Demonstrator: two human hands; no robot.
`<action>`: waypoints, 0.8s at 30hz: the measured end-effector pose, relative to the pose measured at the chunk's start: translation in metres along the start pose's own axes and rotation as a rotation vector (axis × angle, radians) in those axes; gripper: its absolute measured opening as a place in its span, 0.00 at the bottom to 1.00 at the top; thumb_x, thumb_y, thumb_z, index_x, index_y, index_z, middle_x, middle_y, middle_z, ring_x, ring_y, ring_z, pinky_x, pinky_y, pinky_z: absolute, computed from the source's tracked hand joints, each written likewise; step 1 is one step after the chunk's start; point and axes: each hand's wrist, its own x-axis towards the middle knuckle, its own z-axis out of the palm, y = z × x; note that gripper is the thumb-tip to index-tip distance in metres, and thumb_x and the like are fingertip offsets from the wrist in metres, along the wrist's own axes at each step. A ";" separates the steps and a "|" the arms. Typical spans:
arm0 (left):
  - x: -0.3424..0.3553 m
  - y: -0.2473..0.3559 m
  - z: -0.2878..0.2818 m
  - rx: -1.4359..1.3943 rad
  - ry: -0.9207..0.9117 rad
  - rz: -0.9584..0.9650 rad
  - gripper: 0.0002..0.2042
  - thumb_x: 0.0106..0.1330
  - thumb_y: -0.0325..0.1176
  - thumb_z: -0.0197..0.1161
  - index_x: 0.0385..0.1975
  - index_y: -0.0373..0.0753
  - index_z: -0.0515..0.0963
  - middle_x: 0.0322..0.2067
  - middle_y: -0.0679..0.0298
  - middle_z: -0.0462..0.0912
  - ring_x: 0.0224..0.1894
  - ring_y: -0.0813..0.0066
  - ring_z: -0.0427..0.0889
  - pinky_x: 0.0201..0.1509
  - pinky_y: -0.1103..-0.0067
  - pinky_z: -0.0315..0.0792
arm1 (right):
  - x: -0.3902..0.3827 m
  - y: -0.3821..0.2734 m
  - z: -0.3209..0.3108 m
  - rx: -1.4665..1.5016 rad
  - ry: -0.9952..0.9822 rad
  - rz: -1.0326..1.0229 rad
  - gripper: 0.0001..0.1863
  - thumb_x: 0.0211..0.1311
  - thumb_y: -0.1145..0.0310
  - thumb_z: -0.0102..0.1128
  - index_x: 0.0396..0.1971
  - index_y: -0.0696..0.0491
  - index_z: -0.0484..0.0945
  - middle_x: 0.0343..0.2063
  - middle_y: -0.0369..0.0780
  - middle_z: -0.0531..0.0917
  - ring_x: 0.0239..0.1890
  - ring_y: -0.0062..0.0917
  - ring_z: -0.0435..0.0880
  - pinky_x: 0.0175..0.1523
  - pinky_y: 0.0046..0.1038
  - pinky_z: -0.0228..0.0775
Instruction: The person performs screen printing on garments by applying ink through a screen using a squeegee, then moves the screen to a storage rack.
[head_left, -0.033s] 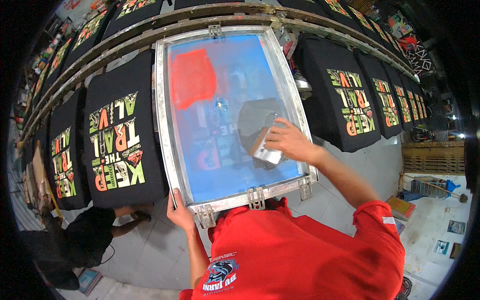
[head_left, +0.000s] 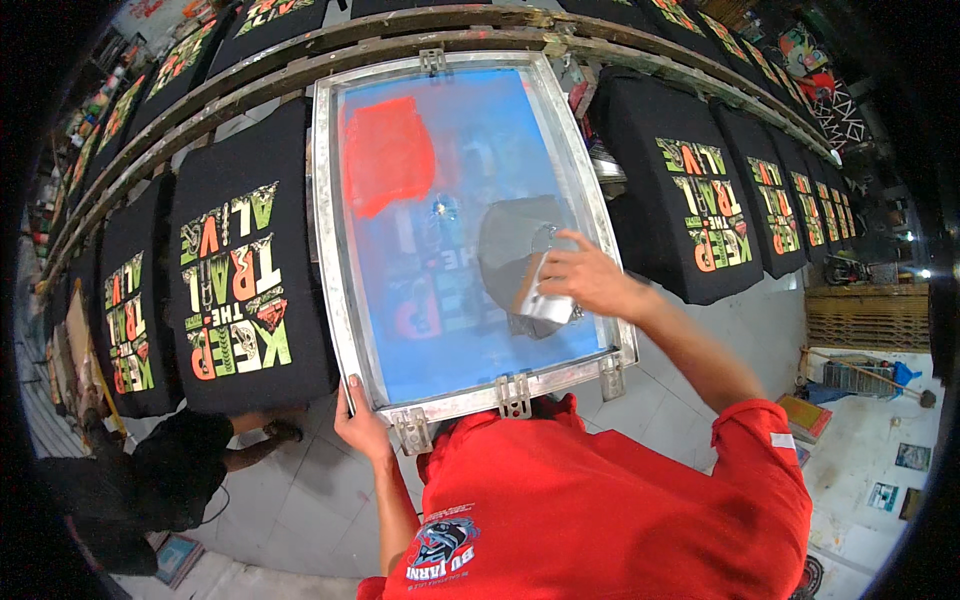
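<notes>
A silkscreen frame point(head_left: 323, 235) with a pale metal border and blue mesh point(head_left: 440, 365) lies in front of me. My right hand point(head_left: 592, 280) grips a short squeegee point(head_left: 546, 303) with a metallic body and a brownish edge. It is over a dark grey patch point(head_left: 515, 222) on the right half of the mesh; contact with the mesh is hard to tell. A red patch point(head_left: 390, 155) covers the mesh's upper left. At the frame's near left corner, my left hand point(head_left: 362, 425) is closed around the border, thumb on the side edge.
Black shirts with bright lettering, such as one at left point(head_left: 250, 160) and one at right point(head_left: 650, 130), lie on boards along wooden rails point(head_left: 270, 62). Metal hinge clips point(head_left: 513, 396) sit on the frame's near edge. A person in dark clothes point(head_left: 180, 470) is at lower left.
My right hand and the squeegee have shifted slightly right, and the squeegee has turned a little more upright in the view. My left hand stays at the frame's corner.
</notes>
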 end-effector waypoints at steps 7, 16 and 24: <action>0.000 0.005 0.001 0.008 -0.016 -0.005 0.23 0.69 0.41 0.65 0.53 0.25 0.79 0.45 0.53 0.86 0.44 0.73 0.81 0.52 0.76 0.73 | 0.043 0.049 0.009 -0.102 0.032 0.519 0.12 0.48 0.76 0.62 0.34 0.46 0.84 0.30 0.38 0.85 0.43 0.28 0.83 0.58 0.37 0.64; -0.001 0.008 0.000 0.044 -0.019 -0.029 0.25 0.70 0.44 0.64 0.53 0.25 0.78 0.44 0.52 0.86 0.43 0.73 0.80 0.52 0.75 0.73 | -0.011 -0.068 0.028 -0.030 0.149 0.599 0.10 0.54 0.72 0.56 0.35 0.49 0.83 0.38 0.38 0.82 0.46 0.30 0.79 0.56 0.37 0.65; -0.002 0.017 0.001 0.056 -0.066 0.020 0.23 0.72 0.43 0.62 0.54 0.26 0.78 0.43 0.55 0.86 0.43 0.75 0.79 0.52 0.76 0.72 | -0.033 -0.098 0.014 -0.032 0.218 0.667 0.16 0.51 0.74 0.55 0.41 0.49 0.84 0.38 0.34 0.80 0.45 0.28 0.78 0.59 0.39 0.62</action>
